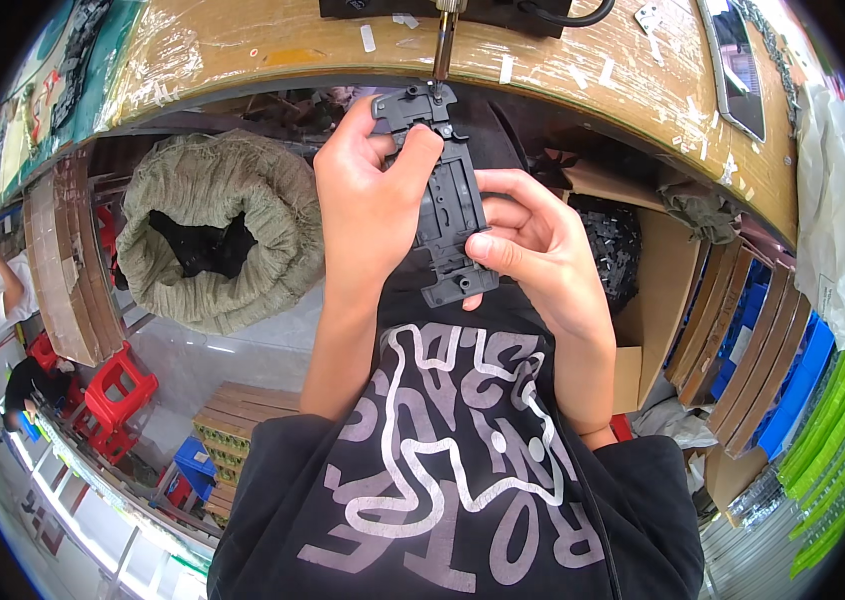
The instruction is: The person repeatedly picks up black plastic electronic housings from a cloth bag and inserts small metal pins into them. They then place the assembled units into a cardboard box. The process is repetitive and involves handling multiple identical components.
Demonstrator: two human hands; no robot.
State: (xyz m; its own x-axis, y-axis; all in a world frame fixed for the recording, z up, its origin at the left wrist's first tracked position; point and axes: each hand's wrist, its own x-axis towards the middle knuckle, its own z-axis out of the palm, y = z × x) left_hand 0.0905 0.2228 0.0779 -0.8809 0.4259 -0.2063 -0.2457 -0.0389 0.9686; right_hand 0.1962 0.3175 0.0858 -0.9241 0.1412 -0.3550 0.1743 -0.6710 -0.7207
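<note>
Wooden workbench (223,60), red stools (103,398), grey floor (213,362)

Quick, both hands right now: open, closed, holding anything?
Left hand: closed, holding the upper end of the black plastic part, thumb on its face.
Right hand: closed, holding the same part by its lower right edge.

Shirt (483,470): black
Lettering (440,575): large, rounded grey capitals across the shirt's front
Outline (466,482): thick, white, winding over the shirt's lettering
Side cloth (653,500): plain black, flanking the shirt's lettering
</note>
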